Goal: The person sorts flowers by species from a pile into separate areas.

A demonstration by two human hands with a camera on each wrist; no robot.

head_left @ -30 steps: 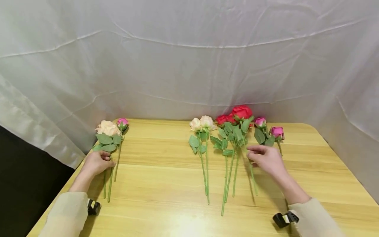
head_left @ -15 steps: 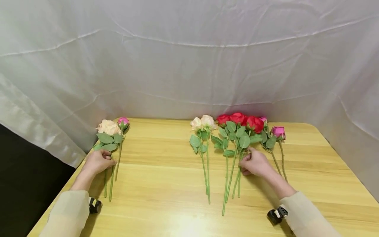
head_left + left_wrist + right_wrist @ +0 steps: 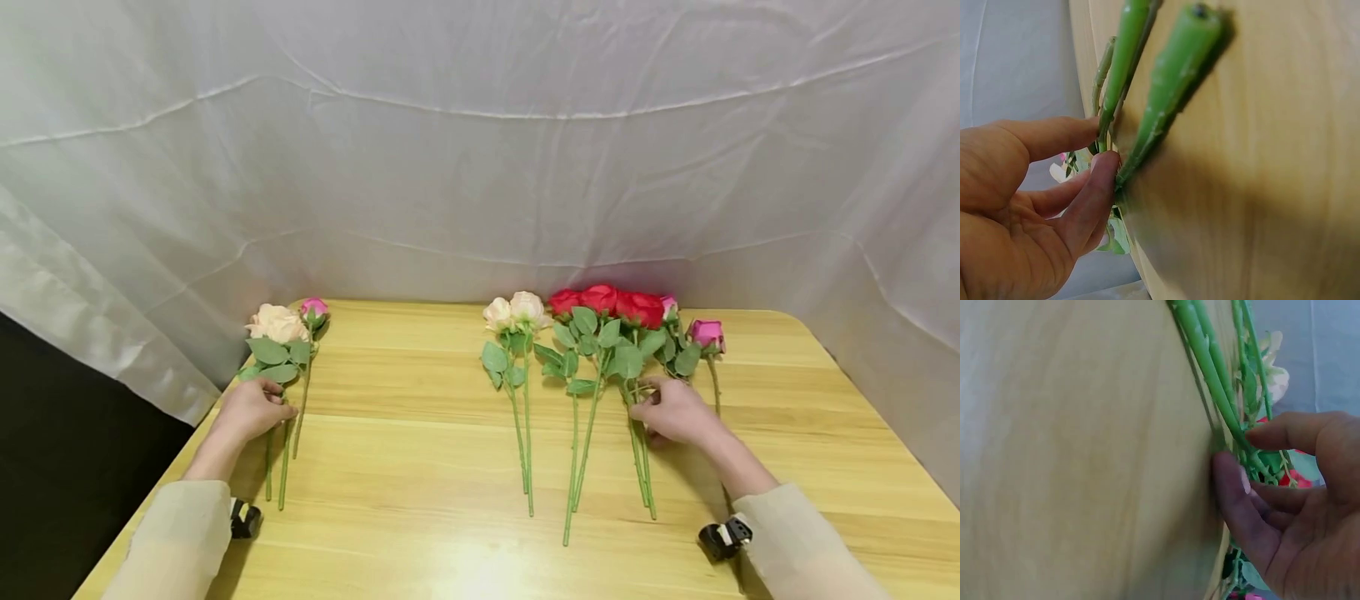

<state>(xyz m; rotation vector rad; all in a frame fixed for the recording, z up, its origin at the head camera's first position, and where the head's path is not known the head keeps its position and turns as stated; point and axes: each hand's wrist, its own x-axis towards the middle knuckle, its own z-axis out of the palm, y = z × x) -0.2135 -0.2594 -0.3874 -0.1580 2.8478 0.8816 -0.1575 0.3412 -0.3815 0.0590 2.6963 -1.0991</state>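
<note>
On the left in the head view, my left hand [image 3: 255, 410] pinches a green stem [image 3: 1124, 56] of the cream roses [image 3: 277, 323] between thumb and fingers. A second thick stem [image 3: 1175, 69] passes beside the fingertips in the left wrist view. My right hand [image 3: 675, 410] has thumb and fingers around two green stems [image 3: 1207, 359] of red roses [image 3: 640, 309], just above the table. More red roses [image 3: 598, 299] lie to the left of that pair, their leaves overlapping. The bloom ends are partly hidden behind the hand in the right wrist view.
Two pale cream roses [image 3: 527, 309] lie mid-table. Magenta roses [image 3: 707, 334] lie at the right, with one stem partly under the right forearm, and a magenta bud [image 3: 315, 308] lies at the left. A grey-white curtain [image 3: 450, 183] stands behind the wooden table [image 3: 397, 467].
My right hand first brought a red rose leftward to the other red ones, then shifted right with two stems, separating them from the rest. My left hand stays in place.
</note>
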